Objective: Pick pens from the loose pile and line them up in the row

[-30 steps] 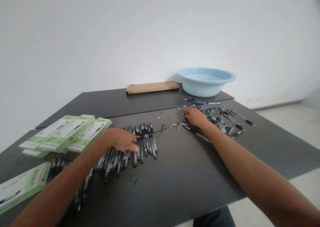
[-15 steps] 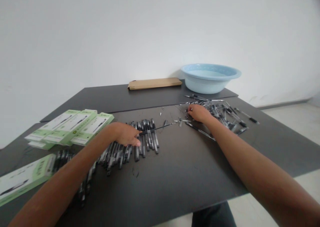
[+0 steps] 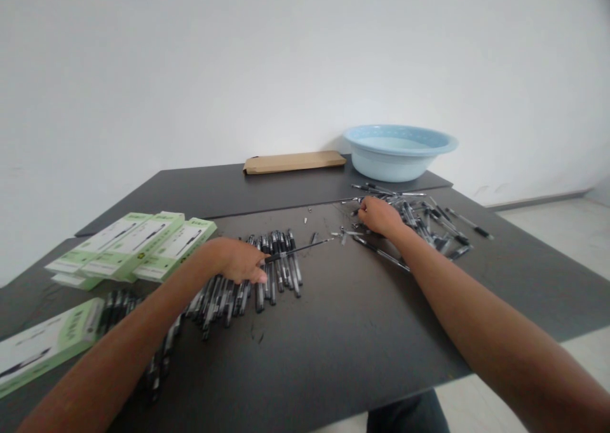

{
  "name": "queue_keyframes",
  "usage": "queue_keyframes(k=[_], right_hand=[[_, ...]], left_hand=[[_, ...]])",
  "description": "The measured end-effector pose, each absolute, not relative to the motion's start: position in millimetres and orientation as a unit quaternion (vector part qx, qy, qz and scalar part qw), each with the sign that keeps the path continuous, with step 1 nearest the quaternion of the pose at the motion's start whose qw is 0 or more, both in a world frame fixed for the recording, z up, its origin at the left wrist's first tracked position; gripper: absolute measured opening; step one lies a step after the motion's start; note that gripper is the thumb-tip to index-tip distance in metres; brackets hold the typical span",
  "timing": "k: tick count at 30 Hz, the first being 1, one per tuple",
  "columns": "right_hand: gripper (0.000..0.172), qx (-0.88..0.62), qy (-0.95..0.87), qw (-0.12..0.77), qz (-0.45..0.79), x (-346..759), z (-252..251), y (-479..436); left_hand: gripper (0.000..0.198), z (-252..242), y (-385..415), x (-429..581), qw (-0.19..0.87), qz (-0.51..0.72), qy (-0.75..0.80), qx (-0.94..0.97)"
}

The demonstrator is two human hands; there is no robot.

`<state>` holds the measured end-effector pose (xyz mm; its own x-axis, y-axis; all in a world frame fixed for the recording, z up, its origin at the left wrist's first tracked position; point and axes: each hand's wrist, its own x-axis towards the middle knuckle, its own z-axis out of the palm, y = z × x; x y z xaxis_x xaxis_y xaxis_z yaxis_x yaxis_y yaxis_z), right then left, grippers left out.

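Note:
My left hand (image 3: pixel 243 261) is closed in a pinch on a partly assembled pen (image 3: pixel 281 255), its black grip near the fingers and a thin refill pointing right. Beneath and beside that hand lies a row of clear pens with black ends (image 3: pixel 223 296). At the near edge of a loose heap of pen parts (image 3: pixel 422 220), my right hand (image 3: pixel 379 216) has its fingertips pressed together; whatever they hold is hidden. Small silvery and clear bits (image 3: pixel 344 233) lie just in front of it.
Green and white pen boxes (image 3: pixel 174 249) are stacked at the left, with another box (image 3: pixel 52 341) nearer. A light blue basin (image 3: pixel 400 160) stands at the back right, beside a flat brown cardboard piece (image 3: pixel 295 162). Everything rests on a dark table (image 3: pixel 324 350).
The pen in my left hand has tilted slightly, its refill tip a little lower. My right hand stays at the heap, its fingers a bit more curled. The view has shifted slightly.

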<state>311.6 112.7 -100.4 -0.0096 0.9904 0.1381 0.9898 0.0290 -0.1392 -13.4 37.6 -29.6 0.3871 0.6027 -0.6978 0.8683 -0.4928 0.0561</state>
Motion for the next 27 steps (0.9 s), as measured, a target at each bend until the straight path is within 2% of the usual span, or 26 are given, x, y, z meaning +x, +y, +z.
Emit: queue_keyframes(k=[8,14,17,22,27], right_hand=[[0.018,-0.694,-0.700,0.164,-0.017,305,-86,104],[0.010,-0.633,-0.715,0.295,0.014,297,-75,91],[0.007,-0.572,-0.740,0.343,0.092,283,-69,77],[0.010,-0.428,-0.740,0.387,0.347,258,-58,41],[0.013,-0.336,-0.727,0.417,0.430,246,-54,17]], left_hand=[[0.030,-27,37,-12,0.239,-0.324,0.450,0.797],[0.026,-24,36,-9,0.242,-0.326,0.453,0.794],[0.025,-24,36,-10,0.261,-0.310,0.450,0.796],[0.026,-22,36,-9,0.263,-0.322,0.462,0.783],[0.029,-21,36,-8,0.266,-0.327,0.454,0.785]])
